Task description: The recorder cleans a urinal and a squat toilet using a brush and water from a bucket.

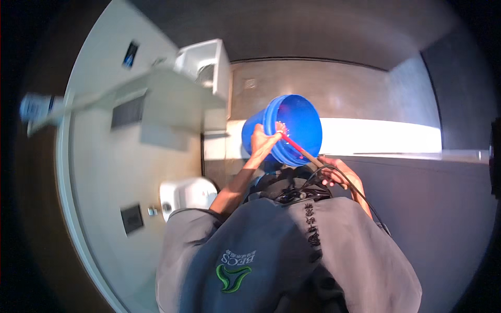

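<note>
A blue plastic bucket [303,111] is tilted in front of me, its open mouth turned to the right. My left hand [261,143] grips its near-left rim, fingers over the outside and thumb at the lip. A stick [299,149], red at its upper part and bare wood lower down, slants across the mouth. The stick's upper end meets my left thumb beside a small pinkish, bristly patch; I cannot tell whether that is a brush head. My right hand [341,172] holds the wooden lower end. A thin black cable [348,178] passes over that hand.
At left, a white ceramic urinal [184,195] and a white wall-mounted fixture [203,64] flank a pale partition panel [180,98]. A floor drain [249,83] lies beyond the bucket. A dark grey panel [411,203] runs along my right side.
</note>
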A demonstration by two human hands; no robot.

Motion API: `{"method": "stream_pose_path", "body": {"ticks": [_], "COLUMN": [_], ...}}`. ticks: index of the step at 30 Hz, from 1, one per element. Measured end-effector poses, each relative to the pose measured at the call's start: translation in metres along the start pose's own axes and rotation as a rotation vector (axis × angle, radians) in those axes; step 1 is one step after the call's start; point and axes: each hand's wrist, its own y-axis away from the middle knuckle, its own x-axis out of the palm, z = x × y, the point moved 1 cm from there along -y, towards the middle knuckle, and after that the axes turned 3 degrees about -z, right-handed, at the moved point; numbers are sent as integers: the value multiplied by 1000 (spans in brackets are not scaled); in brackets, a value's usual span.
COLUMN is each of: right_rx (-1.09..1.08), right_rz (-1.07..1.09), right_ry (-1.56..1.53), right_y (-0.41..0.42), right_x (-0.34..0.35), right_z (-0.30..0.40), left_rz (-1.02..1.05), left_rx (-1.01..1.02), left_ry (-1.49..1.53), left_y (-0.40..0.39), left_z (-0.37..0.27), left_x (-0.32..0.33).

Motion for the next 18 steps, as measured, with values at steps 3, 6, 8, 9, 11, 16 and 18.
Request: {"method": "stream_pose_path", "body": {"ticks": [3,6,8,9,11,16,18], "right_rx": [-92,4,-55,-103,-111,256,304], "right_rz": [-121,-194,-275,-339,-483,-557,-633], "right_ry": [105,117,107,276,581,617,560], "right_y": [1,-26,-41,-49,-68,-101,-82], "right_x": [-3,-21,-41,-53,-82,-183,-223], "right_z": [20,13,17,23,21,92,135], "left_rz": [44,130,190,198,295,407,437], "left_rx": [22,83,116,154,219,324,309], "left_ry": [-187,-333,-399,-436,-352,-404,-462], "left_y": [-35,-78,-121,-140,-163,-230,-247], "left_z": [-46,-86,-85,-87,-107,-147,-168], "left_x": [9,35,66,80,109,185,212]}}
